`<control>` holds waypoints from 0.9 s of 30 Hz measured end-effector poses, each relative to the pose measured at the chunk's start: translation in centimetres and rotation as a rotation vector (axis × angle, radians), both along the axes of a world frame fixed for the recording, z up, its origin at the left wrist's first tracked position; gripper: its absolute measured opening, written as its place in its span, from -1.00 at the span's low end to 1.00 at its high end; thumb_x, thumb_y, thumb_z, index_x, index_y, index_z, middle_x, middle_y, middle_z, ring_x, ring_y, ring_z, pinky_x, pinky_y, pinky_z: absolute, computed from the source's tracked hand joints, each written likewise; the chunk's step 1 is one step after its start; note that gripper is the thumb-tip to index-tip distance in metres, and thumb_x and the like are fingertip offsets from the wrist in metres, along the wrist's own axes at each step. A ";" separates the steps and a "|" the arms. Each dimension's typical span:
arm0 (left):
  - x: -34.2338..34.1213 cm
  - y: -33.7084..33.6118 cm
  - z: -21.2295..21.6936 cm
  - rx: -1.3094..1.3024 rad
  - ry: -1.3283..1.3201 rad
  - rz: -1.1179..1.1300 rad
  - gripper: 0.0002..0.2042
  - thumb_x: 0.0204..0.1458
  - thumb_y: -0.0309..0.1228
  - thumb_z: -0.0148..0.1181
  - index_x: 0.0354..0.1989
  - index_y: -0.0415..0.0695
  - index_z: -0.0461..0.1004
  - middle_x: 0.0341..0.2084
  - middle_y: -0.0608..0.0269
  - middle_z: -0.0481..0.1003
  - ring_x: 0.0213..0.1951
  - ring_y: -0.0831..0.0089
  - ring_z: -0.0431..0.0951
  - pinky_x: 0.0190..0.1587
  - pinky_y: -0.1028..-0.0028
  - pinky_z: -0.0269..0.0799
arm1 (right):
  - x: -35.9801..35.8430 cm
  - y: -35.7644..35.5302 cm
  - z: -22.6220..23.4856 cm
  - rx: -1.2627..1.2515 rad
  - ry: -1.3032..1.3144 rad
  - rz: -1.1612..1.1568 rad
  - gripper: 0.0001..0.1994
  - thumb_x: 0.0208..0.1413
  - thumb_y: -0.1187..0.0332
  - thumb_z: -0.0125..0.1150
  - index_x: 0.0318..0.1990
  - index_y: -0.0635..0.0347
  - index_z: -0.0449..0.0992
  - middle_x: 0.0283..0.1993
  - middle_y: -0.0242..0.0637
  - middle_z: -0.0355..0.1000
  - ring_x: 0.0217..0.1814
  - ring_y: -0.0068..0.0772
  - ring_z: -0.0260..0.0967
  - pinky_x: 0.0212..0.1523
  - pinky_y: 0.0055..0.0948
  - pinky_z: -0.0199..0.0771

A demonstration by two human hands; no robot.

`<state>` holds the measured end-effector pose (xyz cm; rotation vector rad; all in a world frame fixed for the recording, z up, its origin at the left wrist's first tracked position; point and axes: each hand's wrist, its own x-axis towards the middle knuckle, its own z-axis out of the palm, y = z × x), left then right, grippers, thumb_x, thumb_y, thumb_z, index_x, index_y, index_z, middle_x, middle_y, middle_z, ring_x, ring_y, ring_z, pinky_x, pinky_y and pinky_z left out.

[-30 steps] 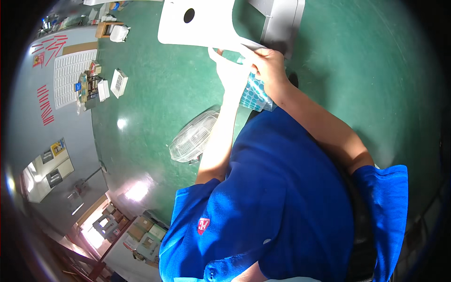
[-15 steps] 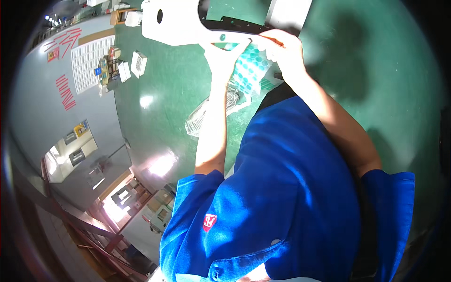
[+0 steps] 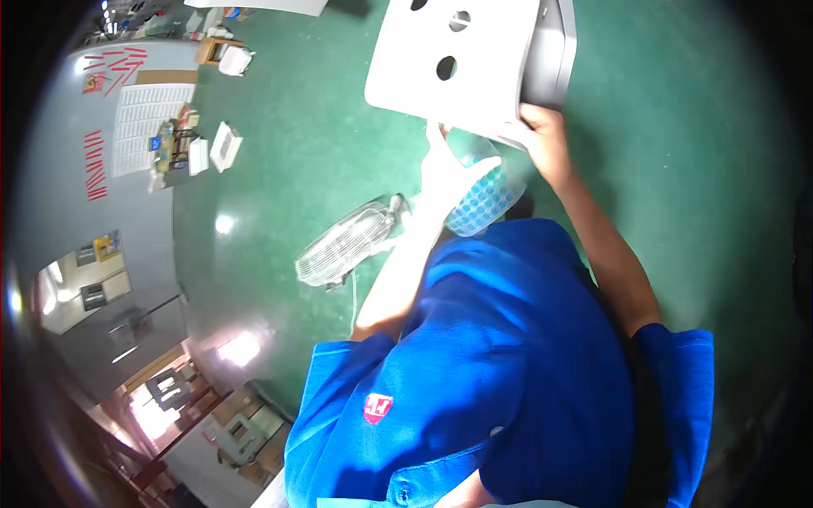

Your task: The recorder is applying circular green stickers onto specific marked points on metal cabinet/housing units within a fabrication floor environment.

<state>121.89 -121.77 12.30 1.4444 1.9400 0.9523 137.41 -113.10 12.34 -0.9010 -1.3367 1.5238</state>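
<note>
A white panel-like part (image 3: 411, 76) with round holes and a bent grey side (image 3: 546, 72) fills the top middle of the head view. My right hand (image 3: 546, 140) grips its lower right corner, the fingers partly hidden behind the edge. My left hand (image 3: 445, 173), washed out by bright light, is below the panel. Its fingertips reach the panel's lower edge, while the thumb sticks out to the right, spread away from it. Just under that thumb shows a blue, round-dotted surface (image 3: 484, 203), blurred and partly covered by the hand; what it belongs to I cannot make out.
A fan with a wire cage (image 3: 343, 245) stands on the green floor (image 3: 279, 161) left of my left forearm. Farther left are a white box-like thing (image 3: 225, 146) and a cluttered small table (image 3: 178, 144) along the grey wall. A pale sheet (image 3: 271, 4) shows at the upper edge.
The white part has turned, and its flat face with several holes now shows. My right hand has moved down to its corner. My left hand has shifted right and down.
</note>
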 end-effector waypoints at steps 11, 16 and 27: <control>-10.4 4.2 2.9 0.116 0.375 -0.324 -0.24 -0.25 -0.17 0.42 0.18 -0.07 0.22 -0.05 0.03 0.46 -0.10 0.08 0.51 -0.11 0.26 0.46 | 14.1 -5.0 -1.9 -0.080 0.028 -0.738 -0.76 -0.03 0.46 0.18 -0.18 0.36 0.53 -0.30 -0.25 0.52 -0.26 -0.49 0.43 -0.08 -0.47 0.34; -13.1 11.4 5.0 0.595 0.433 -0.369 -0.22 -0.26 -0.03 0.38 0.17 -0.12 0.25 -0.19 0.05 0.52 -0.32 0.11 0.55 -0.29 0.32 0.50 | 15.6 -7.3 -2.0 -0.114 0.200 -1.003 -0.78 0.00 0.44 0.13 -0.20 0.35 0.53 -0.30 -0.23 0.51 -0.28 -0.47 0.42 -0.15 -0.47 0.35; -13.0 10.5 6.8 0.620 0.261 -0.813 -0.20 -0.30 -0.01 0.38 0.17 -0.10 0.29 -0.42 0.16 0.56 -0.38 0.20 0.57 -0.38 0.38 0.48 | 15.5 -8.9 -4.4 -0.039 0.675 -1.408 -0.79 0.06 0.41 0.02 -0.24 0.34 0.52 -0.30 -0.20 0.50 -0.33 -0.43 0.42 -0.30 -0.48 0.36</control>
